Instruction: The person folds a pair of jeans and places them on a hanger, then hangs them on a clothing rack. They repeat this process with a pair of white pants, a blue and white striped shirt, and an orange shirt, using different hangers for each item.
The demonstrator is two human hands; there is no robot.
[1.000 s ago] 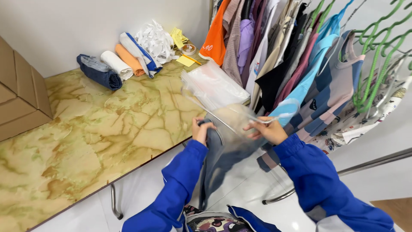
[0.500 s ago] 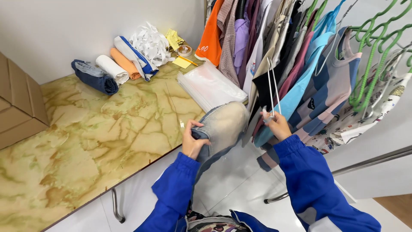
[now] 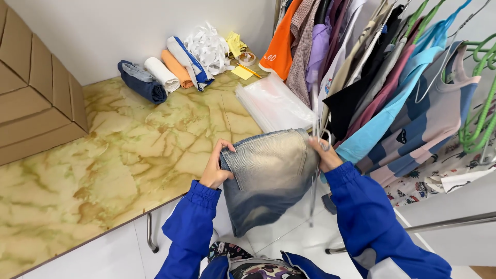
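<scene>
Denim, faded blue: one folded pair of jeans (image 3: 268,173), held off the edge of the marbled surface (image 3: 119,155). My left hand (image 3: 216,168) has its fingers closed on the left edge; my right hand (image 3: 324,154) grips the right edge together with a clear hanger (image 3: 314,119). Just beyond the fingers: stack of clear bags (image 3: 271,103). Further beyond: rolled garments (image 3: 160,75). Right of the fingers: hanging clothes (image 3: 382,77).
</scene>
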